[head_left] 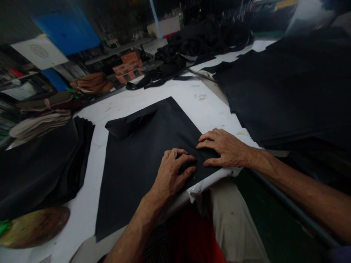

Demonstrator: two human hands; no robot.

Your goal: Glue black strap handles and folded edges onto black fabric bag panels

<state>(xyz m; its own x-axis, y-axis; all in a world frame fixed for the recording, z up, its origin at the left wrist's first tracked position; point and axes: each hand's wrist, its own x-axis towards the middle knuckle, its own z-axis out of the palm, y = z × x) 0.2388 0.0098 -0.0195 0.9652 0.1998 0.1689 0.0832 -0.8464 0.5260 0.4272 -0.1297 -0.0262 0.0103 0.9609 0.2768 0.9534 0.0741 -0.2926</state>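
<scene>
While the white table (189, 89) spans mid-frame, the black sheet (137, 160) lies on it at centre, bulk running left and upper left from the fingers (long axis hard to call from here). Raised flap (119, 128) at sheet's upper left, apart from both hands. Right hand (222, 148) nearer the lower-right corner, left hand (174, 168) nearer the flap. Fingers: all loosely spread, curled, resting on sheet, no pinch visible.

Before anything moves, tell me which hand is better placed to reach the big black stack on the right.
Probably the right hand: it rests on the black sheet, nearer the big black stack. The left hand rests on that sheet too, but farther from the stack.
</scene>
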